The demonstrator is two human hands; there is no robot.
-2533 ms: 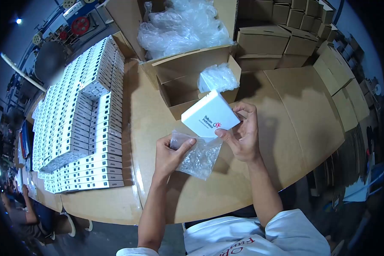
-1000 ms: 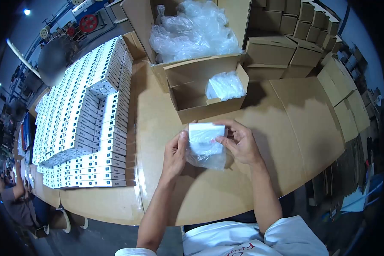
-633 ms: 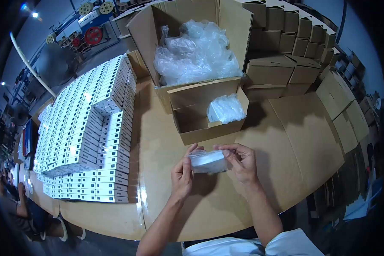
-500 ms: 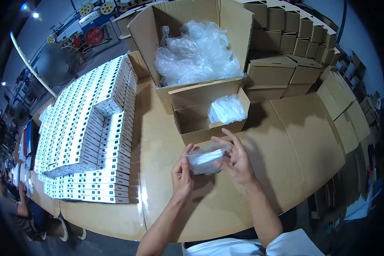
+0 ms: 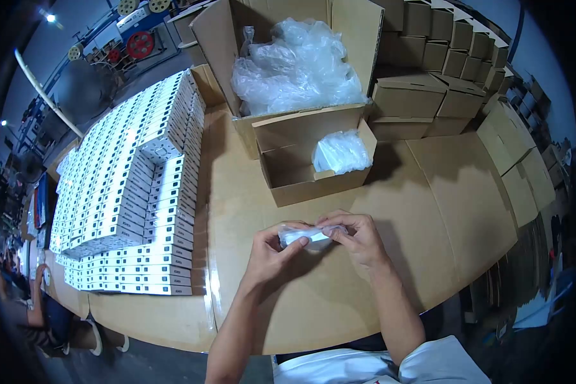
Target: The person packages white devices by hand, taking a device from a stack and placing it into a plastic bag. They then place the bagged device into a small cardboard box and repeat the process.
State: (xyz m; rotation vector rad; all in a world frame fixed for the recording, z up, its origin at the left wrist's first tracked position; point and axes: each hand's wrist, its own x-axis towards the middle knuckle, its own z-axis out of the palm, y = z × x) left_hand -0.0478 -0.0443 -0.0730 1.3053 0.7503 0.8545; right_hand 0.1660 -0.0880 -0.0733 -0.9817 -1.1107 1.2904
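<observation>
Between my two hands is a small white box wrapped in a clear plastic bag, held above the cardboard-covered table. My left hand grips its left end, thumb on the near side. The fingers of my right hand pinch the right end of the bag. Just beyond my hands stands a small open carton, with bagged white items in its right part. Behind it, a large open carton holds a heap of clear plastic bags.
Stacked small white boxes fill the table's left side. Brown cartons are piled at the back right, and more cartons lie at the right edge. Another person is at the far left. The table has a curved front edge.
My right hand's spread fingers have closed onto the bag. The bag is now folded closer round the white box, and both hands are nearer together. The view has shifted slightly.
</observation>
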